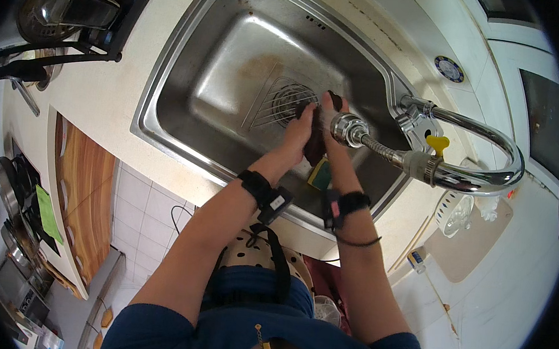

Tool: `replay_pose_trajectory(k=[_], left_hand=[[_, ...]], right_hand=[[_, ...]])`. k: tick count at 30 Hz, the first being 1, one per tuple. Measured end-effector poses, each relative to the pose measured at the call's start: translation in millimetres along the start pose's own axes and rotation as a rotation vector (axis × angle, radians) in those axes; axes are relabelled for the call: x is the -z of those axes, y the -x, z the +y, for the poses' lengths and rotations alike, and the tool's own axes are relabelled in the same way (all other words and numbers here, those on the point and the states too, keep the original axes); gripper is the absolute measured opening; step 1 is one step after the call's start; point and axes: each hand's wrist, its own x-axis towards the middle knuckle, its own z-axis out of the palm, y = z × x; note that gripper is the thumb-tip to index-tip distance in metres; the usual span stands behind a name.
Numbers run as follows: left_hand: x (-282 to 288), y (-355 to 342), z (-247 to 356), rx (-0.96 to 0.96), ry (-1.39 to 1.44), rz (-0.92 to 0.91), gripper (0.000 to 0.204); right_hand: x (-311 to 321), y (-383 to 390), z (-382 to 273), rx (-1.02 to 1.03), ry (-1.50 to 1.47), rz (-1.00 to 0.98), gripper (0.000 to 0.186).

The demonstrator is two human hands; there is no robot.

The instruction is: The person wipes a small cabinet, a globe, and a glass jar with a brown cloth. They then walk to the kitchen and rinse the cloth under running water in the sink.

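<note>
Both my hands are inside the stainless steel sink [216, 97], over its drain. Bunched between them is a dark brown cloth [314, 148], part of it hanging below my fingers. My left hand [298, 136] grips it from the left side. On the right, my right hand [328, 116] closes on its upper part, partly covered by the faucet's spray head [349, 129]. Beside my right wrist, a yellow and green sponge [321, 173] rests against the sink's near wall. A wire rack [269, 101] lies on the sink floor left of my hands.
The curved chrome faucet [489, 186] with a yellow clamp [437, 145] reaches in from the right. A dark rack [89, 48] with dishes stands on the left counter. At the right lie a white basket [450, 211] and a beige board [474, 249].
</note>
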Motion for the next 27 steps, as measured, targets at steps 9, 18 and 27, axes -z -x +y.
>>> replay_pose_trajectory(k=[9, 18, 27], left_hand=[[7, 9, 24, 0.082, 0.066, -0.110, 0.074], [33, -6, 45, -0.256, -0.171, -0.390, 0.049], [19, 24, 37, 0.080, 0.310, -0.453, 0.042]], right_hand=[[6, -13, 17, -0.011, 0.023, -0.146, 0.045], [59, -5, 77, -0.508, -0.708, -0.550, 0.054], [30, -15, 124, -0.270, -0.457, -0.488, 0.057]])
